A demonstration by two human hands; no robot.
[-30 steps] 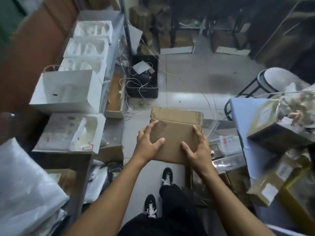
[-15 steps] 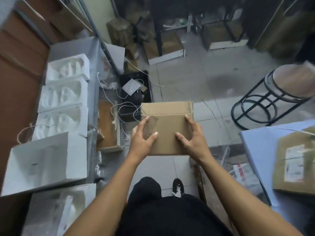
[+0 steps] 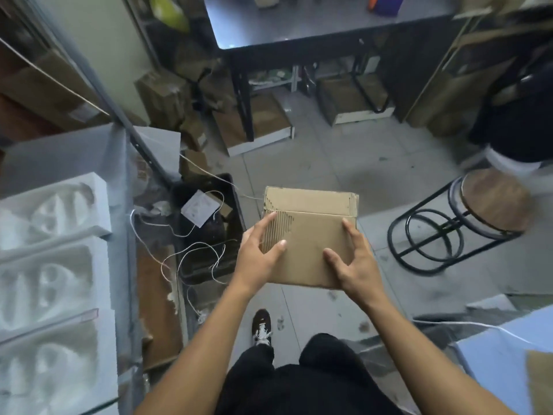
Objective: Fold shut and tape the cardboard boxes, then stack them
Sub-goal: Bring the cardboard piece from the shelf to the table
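I hold a flat brown cardboard box (image 3: 311, 235) in front of me above the floor, at mid-frame. Its top layer is torn near the left corner, showing corrugation, and a flap fold runs across its far end. My left hand (image 3: 258, 254) grips its left edge, thumb on top. On the right edge sits my right hand (image 3: 351, 265), fingers spread over the top face. The box looks unfolded and bears no visible tape.
White foam moulds (image 3: 51, 265) fill a shelf on the left. A black crate (image 3: 206, 232) with loose white cords sits on the floor. A round stool (image 3: 466, 223) stands right, a dark table (image 3: 314, 22) ahead, with cardboard boxes (image 3: 263, 121) under it. A blue surface (image 3: 502, 354) lies at lower right.
My view has swung up and forward from the cluttered blue table toward the dark table. Both hands keep the same hold on the box, carried along with me.
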